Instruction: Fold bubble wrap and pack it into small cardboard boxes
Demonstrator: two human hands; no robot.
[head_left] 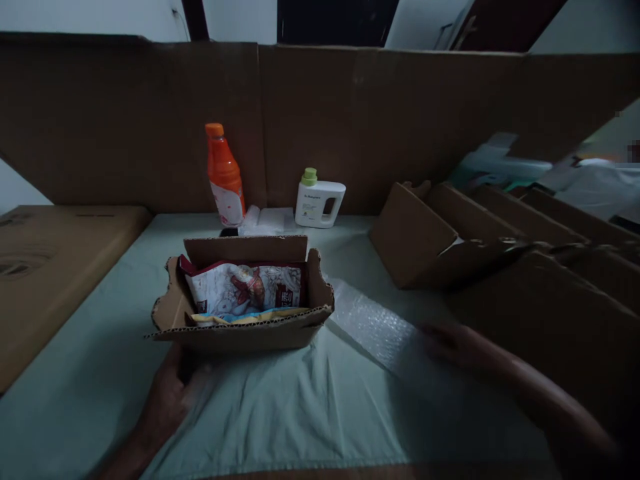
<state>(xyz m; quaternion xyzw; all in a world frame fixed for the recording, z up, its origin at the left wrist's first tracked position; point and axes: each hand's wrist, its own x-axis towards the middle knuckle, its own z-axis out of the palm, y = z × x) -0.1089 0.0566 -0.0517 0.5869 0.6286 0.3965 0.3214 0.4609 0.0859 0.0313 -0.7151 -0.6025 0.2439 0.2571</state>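
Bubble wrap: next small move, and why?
Probably ease the bubble wrap rightward with the right hand, the left hand steadying the open carton: one end of the wrap lies at the carton's right side, the other at the blurred right hand, and the left hand is at the carton's front. Whether the wrap's pinned underneath can't be seen.

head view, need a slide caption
Left hand at an open cardboard box of packets, blurred right hand at bubble wrap, over pale green cloth.

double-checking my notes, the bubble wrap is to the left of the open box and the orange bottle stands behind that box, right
Not quite: the head view shows the bubble wrap right of the open box; the orange bottle does stand behind that box.
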